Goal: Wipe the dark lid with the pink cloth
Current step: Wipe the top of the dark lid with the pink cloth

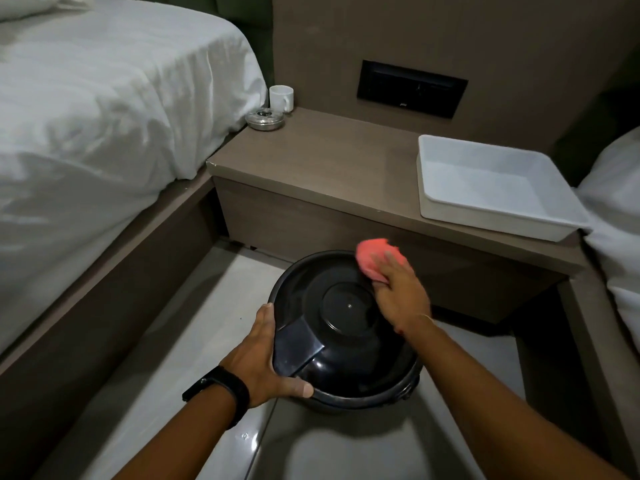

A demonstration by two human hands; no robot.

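Note:
A round dark lid [346, 327] with a flat flap on its left side covers a black bin on the floor, low in the middle of the head view. My left hand [266, 362] grips the lid's near-left rim, thumb along the front edge. My right hand [398, 292] presses the pink cloth [375, 258] flat against the lid's far-right edge, fingers spread over the cloth. Part of the cloth is hidden under that hand.
A brown bedside table [311, 168] stands just behind the bin, carrying a white tray [491, 209], a white mug [281, 98] and a small metal dish [265, 120]. A white-sheeted bed [104, 116] runs along the left, another bed [616, 202] at the right. Grey glossy floor [207, 410] lies below.

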